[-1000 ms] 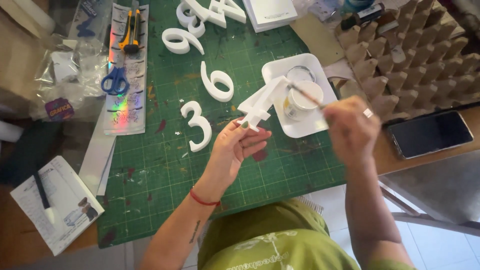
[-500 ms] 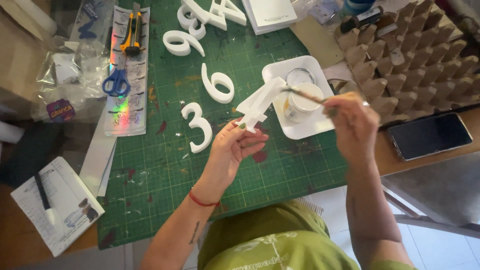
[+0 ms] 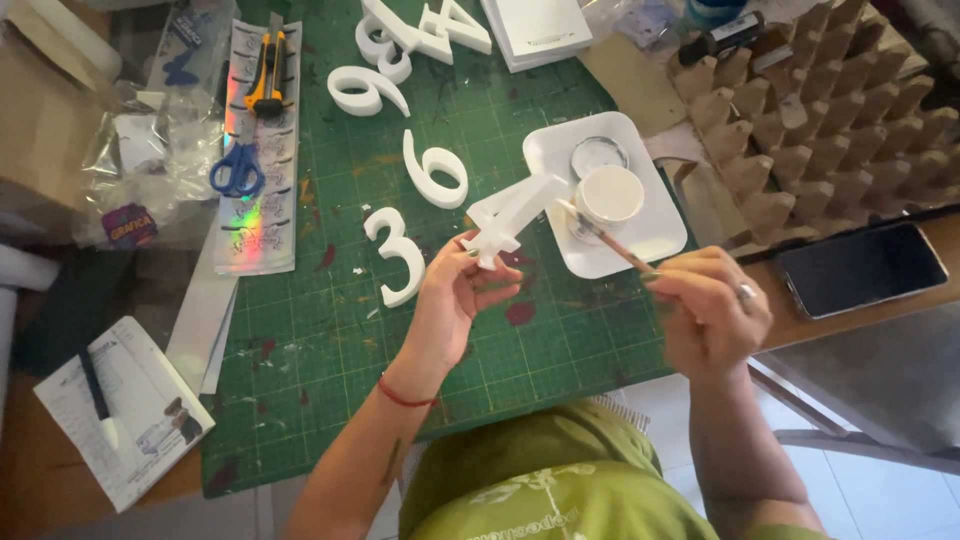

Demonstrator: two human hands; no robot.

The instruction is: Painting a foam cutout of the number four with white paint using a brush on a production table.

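Paint wants a light load — our right hand (image 3: 712, 318) pinches the brush (image 3: 606, 240) over the cup (image 3: 609, 196). Our left hand (image 3: 455, 298) grips the white numeral (image 3: 512, 215) — we should steady it and stroke evenly.

- Dark rectangular phone with blank black screen (image 3: 862, 268): right edge of desk, beside the cardboard egg tray.
- Clear crinkled plastic bag with a small purple label (image 3: 130, 226): left of green mat.
- White printed paper sheet (image 3: 125, 413): lower left corner, tilted.

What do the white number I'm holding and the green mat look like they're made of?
White number: probably foam or light wood painted matt white; thick, flat-faced, no shine. Green mat: looks like rubbery plastic cutting mat, matt, with a printed grid and paint stains.
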